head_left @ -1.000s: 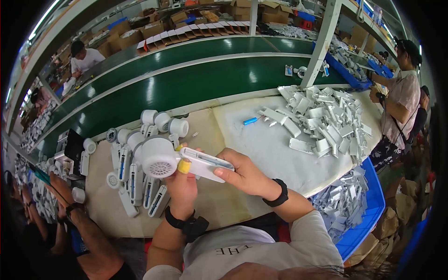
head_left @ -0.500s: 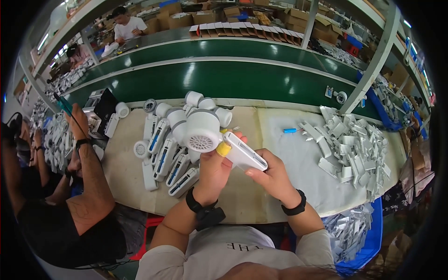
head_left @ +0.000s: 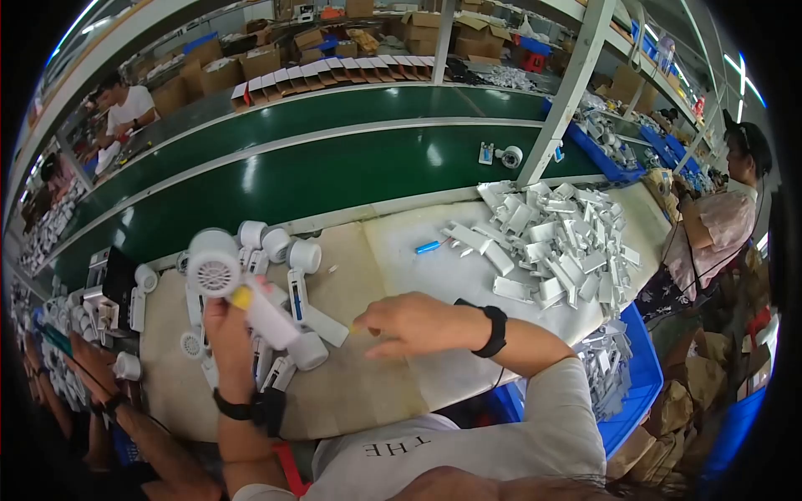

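My left hand (head_left: pixel 227 338), with a yellow cover on one digit, grips a white handheld fan (head_left: pixel 215 265). Its round, grilled head is up and its handle slants down to the right; the handle is motion-blurred. My right hand (head_left: pixel 413 324) hovers over the table to the right, fingers apart and nothing visible in them. Between my hands lies another white fan (head_left: pixel 324 326) with its handle pointing toward my right fingers. More fans lie clustered around and behind the left hand, some with handles uncovered and blue cells (head_left: pixel 296 301) showing inside.
A heap of white plastic covers (head_left: pixel 560 242) covers the table's right side, with a blue battery (head_left: pixel 428 247) beside it. A blue bin (head_left: pixel 639 351) of similar parts stands below the right edge. Beyond runs a green conveyor (head_left: pixel 334 167). Co-workers' arms (head_left: pixel 100 376) are at the left.
My right hand has let go of the fan's handle and moved away. The left hand still holds the fan. The view has turned rightward, showing a person at the right.
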The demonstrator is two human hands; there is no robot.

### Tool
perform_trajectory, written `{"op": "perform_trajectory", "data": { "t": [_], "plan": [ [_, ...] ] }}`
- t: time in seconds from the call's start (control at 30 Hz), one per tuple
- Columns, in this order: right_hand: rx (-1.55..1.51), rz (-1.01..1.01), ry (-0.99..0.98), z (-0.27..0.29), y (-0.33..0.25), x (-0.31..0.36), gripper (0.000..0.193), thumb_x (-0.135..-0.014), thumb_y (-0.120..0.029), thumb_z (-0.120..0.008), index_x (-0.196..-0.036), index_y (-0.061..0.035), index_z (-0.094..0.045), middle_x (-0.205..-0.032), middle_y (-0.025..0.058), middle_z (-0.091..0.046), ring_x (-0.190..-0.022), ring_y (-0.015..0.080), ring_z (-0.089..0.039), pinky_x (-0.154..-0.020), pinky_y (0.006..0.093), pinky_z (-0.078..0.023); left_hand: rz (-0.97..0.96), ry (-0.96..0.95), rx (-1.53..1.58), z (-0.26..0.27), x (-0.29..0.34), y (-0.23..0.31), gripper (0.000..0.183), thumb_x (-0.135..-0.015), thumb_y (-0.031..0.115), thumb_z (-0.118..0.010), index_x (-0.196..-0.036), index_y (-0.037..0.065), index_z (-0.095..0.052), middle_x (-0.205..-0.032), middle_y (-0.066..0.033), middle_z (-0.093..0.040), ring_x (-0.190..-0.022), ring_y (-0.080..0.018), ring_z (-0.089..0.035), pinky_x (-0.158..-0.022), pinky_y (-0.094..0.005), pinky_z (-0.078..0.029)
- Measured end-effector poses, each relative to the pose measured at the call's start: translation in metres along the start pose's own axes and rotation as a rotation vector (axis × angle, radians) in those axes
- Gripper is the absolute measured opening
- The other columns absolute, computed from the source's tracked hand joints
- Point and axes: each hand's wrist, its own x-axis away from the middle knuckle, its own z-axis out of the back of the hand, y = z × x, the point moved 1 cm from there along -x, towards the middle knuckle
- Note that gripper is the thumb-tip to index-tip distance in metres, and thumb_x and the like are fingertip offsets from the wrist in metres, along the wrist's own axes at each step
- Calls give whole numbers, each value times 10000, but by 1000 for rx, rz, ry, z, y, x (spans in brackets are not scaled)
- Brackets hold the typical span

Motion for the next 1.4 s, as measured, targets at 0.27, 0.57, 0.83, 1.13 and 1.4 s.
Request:
{"op": "perform_trajectory", "data": {
  "t": [0.27, 0.57, 0.83, 1.13, 1.4],
  "plan": [
    [717, -662, 222, 155, 196, 24, 278, -748, -264, -602, -966, -92, -609, -939, 111, -606, -889, 284, -583, -752, 386, -481, -35, 465, -1640, 200, -43, 60, 286, -799, 44, -498, -1080, 4, -463, -926, -229, -543, -862, -378, -523, -765, -391, -404],
    [892, -1249, 570, 212, 386, 67, 496, -801, -169, -519, -1273, -155, -368, -1291, 122, -365, -1168, 333, -394, -906, 419, -407, 220, 485, -1945, 273, -29, 35, 433, -721, 6, -527, -1147, 6, -449, -1031, -230, -534, -982, -402, -491, -833, -420, -390],
    [605, -1390, 373, 214, 366, 61, 501, -687, -148, -665, -1123, -44, -442, -1151, 178, -457, -1021, 342, -534, -822, 391, -482, -10, 429, -1969, 211, -27, 45, 551, -679, -53, -534, -1217, -13, -422, -1210, -200, -457, -1110, -380, -429, -950, -390, -337],
    [591, -243, 508, 171, 156, 17, 583, -597, 47, -654, -1123, -66, -429, -1131, 153, -464, -997, 360, -508, -827, 377, -461, 216, -224, -123, -32, -33, -34, 314, -866, 82, -493, -1167, -7, -489, -1158, -110, -544, -1073, -189, -512, -928, -317, -379],
    [475, 93, 370, 71, 22, 19, 653, -550, 64, -678, -1149, -59, -448, -1170, 165, -452, -1035, 356, -499, -836, 383, -469, 275, -596, 241, -95, 8, -75, 507, -886, 230, -516, -1296, 23, -301, -1184, -140, -513, -1128, -189, -475, -969, -309, -327]
  ]
}}
